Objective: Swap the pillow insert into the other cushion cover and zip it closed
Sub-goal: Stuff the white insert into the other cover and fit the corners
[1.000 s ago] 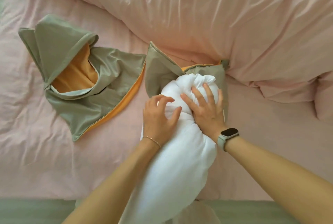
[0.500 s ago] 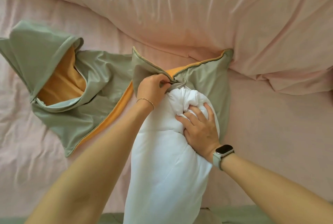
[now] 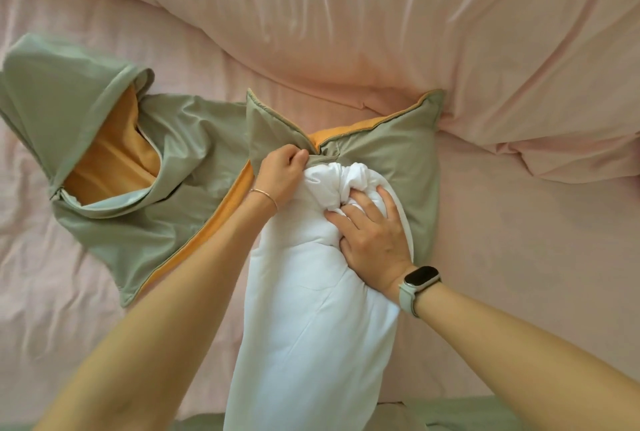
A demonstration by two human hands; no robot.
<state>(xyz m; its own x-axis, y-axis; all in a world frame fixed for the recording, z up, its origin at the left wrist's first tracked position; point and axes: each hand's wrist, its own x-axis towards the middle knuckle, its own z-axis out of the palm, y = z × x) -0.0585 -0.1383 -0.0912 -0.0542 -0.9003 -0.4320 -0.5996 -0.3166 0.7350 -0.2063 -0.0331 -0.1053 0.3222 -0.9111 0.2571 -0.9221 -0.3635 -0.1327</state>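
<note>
A white pillow insert [image 3: 311, 319] lies lengthwise on the bed, its bunched far end at the mouth of a sage-green cushion cover [image 3: 394, 153] with orange lining. My left hand [image 3: 282, 174] pinches the upper edge of that cover's opening, just left of the insert's tip. My right hand [image 3: 372, 240] grips the gathered white fabric near the insert's far end. A second green cover [image 3: 114, 160], orange inside, lies crumpled and gaping at the left, partly under the first cover's left corner.
A pink sheet [image 3: 512, 274] covers the bed, with a bulky pink duvet [image 3: 415, 25] heaped across the back and right. A green strip [image 3: 460, 418] shows along the near edge.
My left hand left the insert and took hold of the cover's opening edge. My right hand curled into the bunched fabric, and the cover's right corner has spread out.
</note>
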